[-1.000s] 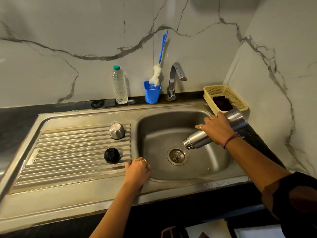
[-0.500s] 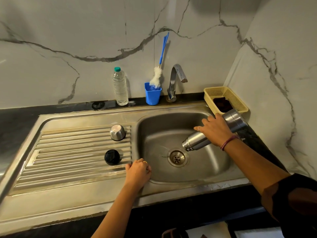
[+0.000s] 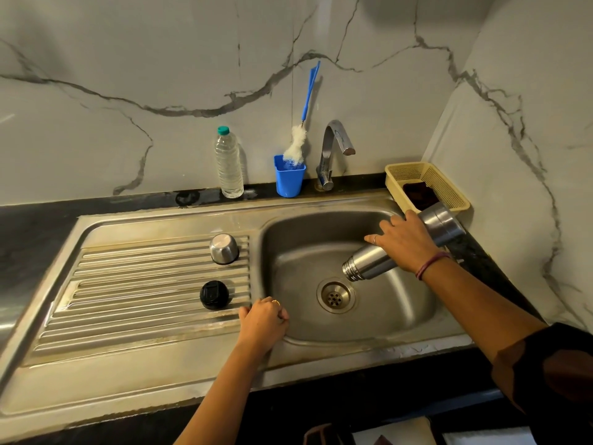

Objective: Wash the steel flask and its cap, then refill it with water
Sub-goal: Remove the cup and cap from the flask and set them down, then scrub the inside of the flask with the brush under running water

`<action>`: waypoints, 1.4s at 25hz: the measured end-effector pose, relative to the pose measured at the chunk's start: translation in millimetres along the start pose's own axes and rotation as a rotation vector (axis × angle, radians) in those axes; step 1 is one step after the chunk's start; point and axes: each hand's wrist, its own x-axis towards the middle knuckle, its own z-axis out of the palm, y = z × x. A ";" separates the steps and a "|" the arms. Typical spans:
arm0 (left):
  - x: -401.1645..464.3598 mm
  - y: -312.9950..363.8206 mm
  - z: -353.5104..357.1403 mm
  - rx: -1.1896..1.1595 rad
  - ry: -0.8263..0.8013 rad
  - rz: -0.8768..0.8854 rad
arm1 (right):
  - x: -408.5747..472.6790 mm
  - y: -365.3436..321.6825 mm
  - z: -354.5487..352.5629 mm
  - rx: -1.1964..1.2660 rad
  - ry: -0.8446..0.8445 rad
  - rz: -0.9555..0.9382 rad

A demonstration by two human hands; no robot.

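Observation:
My right hand grips the steel flask around its middle and holds it tilted over the sink basin, its open mouth pointing down-left just above the drain. On the ribbed drainboard sit the steel cap cup, upside down, and the black inner stopper. My left hand rests with curled fingers on the basin's front-left rim, holding nothing.
Behind the sink stand a plastic water bottle, a blue cup with a bottle brush, and the tap. A yellow basket with a dark scrubber sits at the back right corner.
The flask stays tilted over the drain, nudged slightly. A thin trickle seen in the basin half a second ago is gone. My left hand has not moved.

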 end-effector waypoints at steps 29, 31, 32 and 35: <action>52.8 70.6 -101.0 -1.166 0.053 0.028 | 35.5 -67.2 -21.1 1.709 0.202 0.157; 60.6 85.7 -107.1 -1.142 0.103 0.023 | 37.9 -67.4 -30.9 1.633 0.220 0.106; 64.6 90.8 -108.1 -1.130 0.140 0.012 | 40.0 -66.9 -34.2 1.591 0.232 0.095; 72.4 97.8 -109.7 -1.079 0.229 -0.009 | 46.1 -58.1 -36.0 1.611 0.168 0.030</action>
